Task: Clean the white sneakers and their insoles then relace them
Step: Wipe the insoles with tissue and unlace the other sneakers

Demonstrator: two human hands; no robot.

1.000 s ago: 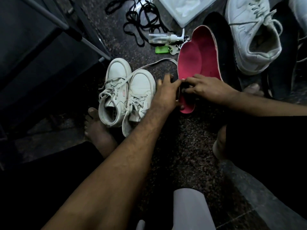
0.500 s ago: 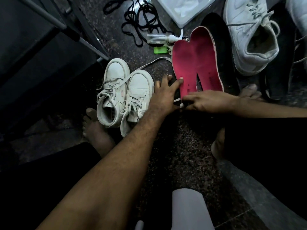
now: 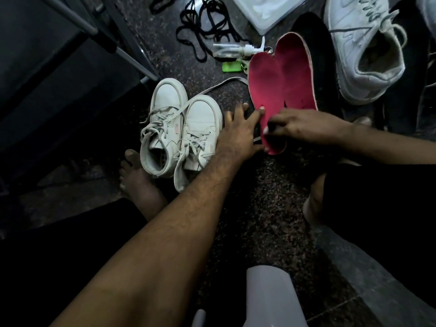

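A pair of small white laced sneakers stands side by side on the dark speckled floor. Just to their right, the left hand lies with fingers spread, fingertips touching two overlapping pink foam insoles. The right hand pinches the insoles' heel end. At the top, a translucent plastic tub holds something pale that cannot be made out.

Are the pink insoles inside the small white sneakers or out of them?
Out. Both pink insoles lie on the dark speckled floor, beside the small white sneakers; the right hand holds their near ends.
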